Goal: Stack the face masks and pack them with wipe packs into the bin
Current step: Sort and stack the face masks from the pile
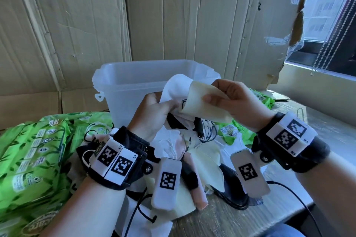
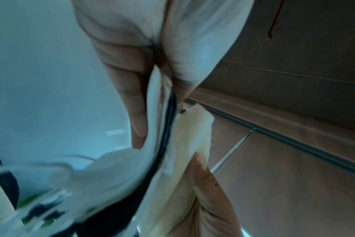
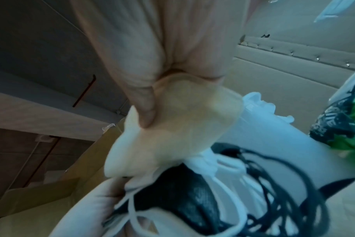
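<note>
Masks: left grip [image 1: 154, 109] clutches a bunched stack [image 1: 179, 90], right grip [image 1: 229, 96] pinches a cream mask [image 1: 200, 102].

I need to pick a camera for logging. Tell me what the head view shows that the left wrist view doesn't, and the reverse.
Head only: the clear bin, green wipe packs, loose masks on the table. Left wrist only: close-up of left fingers on the white mask. Both: left hand gripping a mask bundle, right hand pinching the cream mask.

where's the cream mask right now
In the head view the cream mask is mid-frame, pinched by the right hand in front of the bin, its lower end against the masks that the left hand grips.
</note>
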`<state>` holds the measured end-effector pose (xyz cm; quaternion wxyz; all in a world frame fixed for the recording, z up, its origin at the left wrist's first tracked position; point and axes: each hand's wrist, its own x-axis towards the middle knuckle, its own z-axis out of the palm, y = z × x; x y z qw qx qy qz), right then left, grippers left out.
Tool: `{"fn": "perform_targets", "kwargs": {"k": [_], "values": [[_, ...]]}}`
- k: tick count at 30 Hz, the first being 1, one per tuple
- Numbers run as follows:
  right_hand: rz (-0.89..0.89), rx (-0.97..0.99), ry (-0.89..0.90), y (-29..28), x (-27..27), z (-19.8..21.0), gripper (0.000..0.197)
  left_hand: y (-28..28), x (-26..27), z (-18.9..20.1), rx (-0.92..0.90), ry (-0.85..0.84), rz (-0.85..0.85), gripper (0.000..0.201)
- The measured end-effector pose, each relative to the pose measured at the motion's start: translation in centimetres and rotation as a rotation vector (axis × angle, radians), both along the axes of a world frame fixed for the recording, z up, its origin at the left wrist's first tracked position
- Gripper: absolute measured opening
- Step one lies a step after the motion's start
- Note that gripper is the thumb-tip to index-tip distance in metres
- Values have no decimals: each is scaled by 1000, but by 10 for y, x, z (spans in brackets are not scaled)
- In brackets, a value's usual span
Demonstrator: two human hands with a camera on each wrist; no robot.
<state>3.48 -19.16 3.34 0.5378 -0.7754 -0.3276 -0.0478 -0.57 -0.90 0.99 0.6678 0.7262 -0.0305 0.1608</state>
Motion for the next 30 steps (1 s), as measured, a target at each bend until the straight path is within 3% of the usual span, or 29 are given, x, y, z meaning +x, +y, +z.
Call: {"fn": "perform_targets", "kwargs": {"k": [3, 5, 7, 8, 13, 19, 22, 25, 27, 30], "values": [[-312, 50, -90, -8, 13, 2, 13, 0, 1, 0, 56, -71, 11, 20], [-472, 155, -83, -15, 17, 7, 12, 3, 3, -2, 106, -156, 9, 48], [-494, 275, -10, -21, 21, 12, 24, 7, 5, -5, 174, -247, 14, 74], [-469, 309, 22, -23, 20, 13, 28, 7, 6, -5, 203, -273, 20, 76], [-362, 240, -50, -12, 9, 12, 35, 5, 8, -9, 318, -211, 40, 48], [-94, 145, 70, 1, -1, 10, 20, 1, 5, -7, 274, -153, 5, 38], [7, 161, 175, -4, 3, 12, 33, 2, -1, -2, 316, -167, -43, 48], [-137, 43, 53, -8, 8, 13, 18, 1, 0, -3, 257, -191, -66, 48], [-246, -18, -39, -11, 13, 11, 6, -1, 0, -2, 225, -195, -44, 29], [-342, -54, -151, -12, 15, 8, 14, 0, -1, 1, 167, -190, -21, 1]]}}
